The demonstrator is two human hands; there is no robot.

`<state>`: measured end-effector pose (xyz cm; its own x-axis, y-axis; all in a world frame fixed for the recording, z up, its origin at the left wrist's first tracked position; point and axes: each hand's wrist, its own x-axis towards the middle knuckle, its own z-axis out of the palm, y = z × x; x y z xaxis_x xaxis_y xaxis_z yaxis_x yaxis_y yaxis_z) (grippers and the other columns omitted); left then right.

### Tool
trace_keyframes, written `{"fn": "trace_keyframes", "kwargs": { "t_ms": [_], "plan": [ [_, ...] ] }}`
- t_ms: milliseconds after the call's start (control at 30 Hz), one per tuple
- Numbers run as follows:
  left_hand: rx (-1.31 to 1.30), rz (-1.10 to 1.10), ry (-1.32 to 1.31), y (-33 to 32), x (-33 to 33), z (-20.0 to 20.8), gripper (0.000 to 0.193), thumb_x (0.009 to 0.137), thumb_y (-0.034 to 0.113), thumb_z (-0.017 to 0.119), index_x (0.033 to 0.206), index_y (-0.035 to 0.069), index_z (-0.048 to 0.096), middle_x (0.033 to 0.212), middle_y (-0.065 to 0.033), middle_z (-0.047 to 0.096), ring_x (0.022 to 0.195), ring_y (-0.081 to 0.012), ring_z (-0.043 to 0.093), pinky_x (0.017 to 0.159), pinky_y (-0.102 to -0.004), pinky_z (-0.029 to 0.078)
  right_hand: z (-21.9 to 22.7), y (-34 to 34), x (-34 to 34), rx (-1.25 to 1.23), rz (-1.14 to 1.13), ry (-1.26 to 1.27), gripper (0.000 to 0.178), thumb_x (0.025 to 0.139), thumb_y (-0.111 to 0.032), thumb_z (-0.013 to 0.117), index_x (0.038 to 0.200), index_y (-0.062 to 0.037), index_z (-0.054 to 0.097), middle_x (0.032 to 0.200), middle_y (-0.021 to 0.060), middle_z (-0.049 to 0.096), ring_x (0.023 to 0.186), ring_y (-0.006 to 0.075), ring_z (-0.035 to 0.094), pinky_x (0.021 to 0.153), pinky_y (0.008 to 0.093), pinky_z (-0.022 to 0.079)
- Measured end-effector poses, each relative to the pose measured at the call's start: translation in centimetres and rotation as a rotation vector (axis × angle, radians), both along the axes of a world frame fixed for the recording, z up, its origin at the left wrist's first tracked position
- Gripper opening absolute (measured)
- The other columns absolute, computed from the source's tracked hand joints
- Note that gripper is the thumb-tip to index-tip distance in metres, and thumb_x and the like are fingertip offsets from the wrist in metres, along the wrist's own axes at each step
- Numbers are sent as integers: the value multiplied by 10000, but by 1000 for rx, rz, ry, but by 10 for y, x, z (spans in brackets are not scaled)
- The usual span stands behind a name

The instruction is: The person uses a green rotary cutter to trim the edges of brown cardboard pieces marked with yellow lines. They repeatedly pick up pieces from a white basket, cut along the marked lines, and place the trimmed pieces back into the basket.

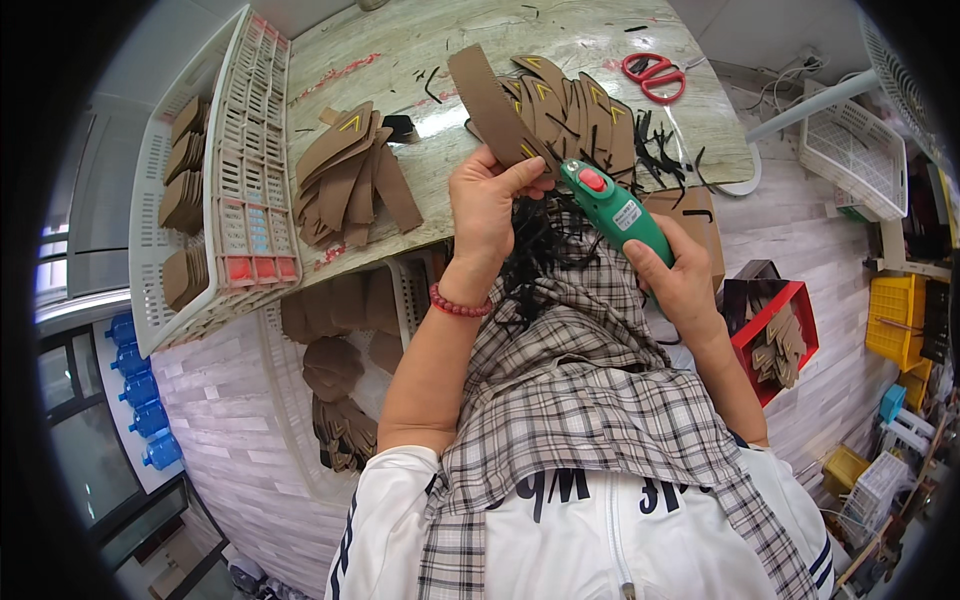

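Note:
My left hand (487, 195) pinches the lower end of a curved brown fabric piece (488, 98) with a yellow mark near that end. In my right hand (685, 272) is a green handheld electric cutter (622, 212) with a red button. The cutter's head meets the end of the piece by my left fingertips; the exact contact is hidden. Just beyond lies a heap of similar brown pieces (592, 128) with yellow marks and black strip ends. Another brown stack (345, 180) rests to the left on the table. Black trimmings (530, 240) hang over the checked apron on my lap.
Red-handled scissors (652, 78) and loose black scraps (660, 150) lie at the table's right. A white crate (215, 170) with brown stacks stands left; another holding brown pieces (335, 370) sits below the table. A red box (805, 340) of pieces is at right.

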<state>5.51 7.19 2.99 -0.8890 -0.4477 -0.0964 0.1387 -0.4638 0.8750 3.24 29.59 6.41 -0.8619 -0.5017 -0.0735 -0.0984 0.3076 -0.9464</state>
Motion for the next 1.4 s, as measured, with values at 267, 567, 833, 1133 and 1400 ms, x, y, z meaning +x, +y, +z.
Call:
{"fn": "trace_keyframes", "kwargs": {
  "t_ms": [267, 567, 833, 1133, 1400],
  "plan": [
    [-14, -47, -16, 7, 2, -2, 128, 824, -2, 640, 951, -16, 636, 860, -109, 684, 690, -169, 656, 619, -262, 524, -3, -11, -3, -61, -25, 8, 380, 848, -281, 692, 1076, 11, 607, 699, 1, 565, 584, 53, 490, 517, 225, 400],
    [281, 389, 176, -70, -3, 11, 223, 836, 63, 671, 1011, -13, 557, 932, -128, 657, 805, -215, 647, 654, -297, 518, -6, -11, -5, -113, -101, -86, 360, 865, -267, 675, 1082, 11, 603, 687, -20, 549, 553, 37, 461, 492, 206, 386],
    [-853, 273, -560, -44, -84, -46, 211, 722, 158, 741, 833, -8, 672, 773, -108, 680, 668, -204, 638, 611, -324, 491, -16, -8, -4, -87, -116, -72, 340, 869, -268, 669, 1060, 8, 614, 671, -19, 551, 539, 40, 465, 483, 210, 391],
    [-792, 518, -360, -60, -69, -58, 113, 748, 70, 713, 790, -20, 660, 708, -59, 650, 616, -110, 572, 576, -262, 468, -16, -13, -3, -73, -133, -83, 340, 862, -267, 677, 1057, 3, 614, 668, -19, 548, 547, 39, 458, 486, 214, 382],
    [-669, 507, -212, -67, -43, -37, 216, 799, 38, 655, 999, -33, 613, 792, -32, 627, 682, -97, 545, 639, -241, 448, -17, -27, -1, -102, -75, -80, 341, 860, -277, 680, 1051, -1, 616, 676, -18, 554, 558, 41, 457, 499, 215, 381]
  ]
}}
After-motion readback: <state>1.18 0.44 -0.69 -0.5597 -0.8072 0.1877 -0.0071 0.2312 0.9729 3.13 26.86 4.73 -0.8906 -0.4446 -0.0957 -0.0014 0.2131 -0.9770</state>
